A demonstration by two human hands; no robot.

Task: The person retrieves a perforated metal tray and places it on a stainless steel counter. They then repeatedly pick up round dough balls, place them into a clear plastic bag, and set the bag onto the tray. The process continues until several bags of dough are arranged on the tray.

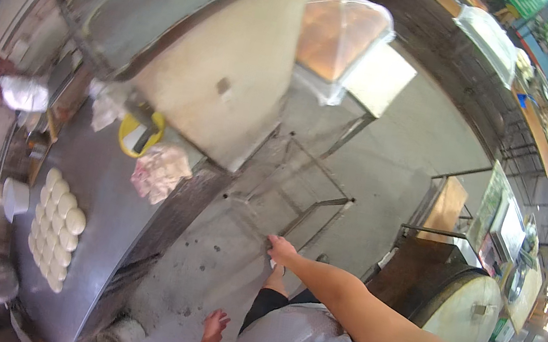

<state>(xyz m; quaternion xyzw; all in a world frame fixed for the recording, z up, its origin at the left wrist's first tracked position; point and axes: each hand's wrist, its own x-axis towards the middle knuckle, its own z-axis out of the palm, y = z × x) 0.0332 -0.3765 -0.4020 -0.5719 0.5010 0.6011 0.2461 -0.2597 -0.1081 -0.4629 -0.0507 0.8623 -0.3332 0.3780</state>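
My right hand (283,250) reaches forward, its fingers closed at the near corner of a bare metal stand frame (322,168) on the floor. The fingers seem to grip that corner, though the contact is small in view. Low at the bottom, my left hand (215,323) hangs with its fingers partly curled and apart, holding nothing. To its left is a metal worktable (112,216) bearing rows of pale dough pieces (57,228). A crumpled pinkish cloth (161,172) and a yellow bowl (140,134) with a dark-handled tool in it sit at the table's far end.
A large pale-sided metal box (226,67) stands beyond the table. Behind the frame, plastic-covered browned bread (338,36) rests on a white-topped stand (381,80). At right is a round drum with a pale lid (464,318). A bucket (121,338) stands by the table's foot.
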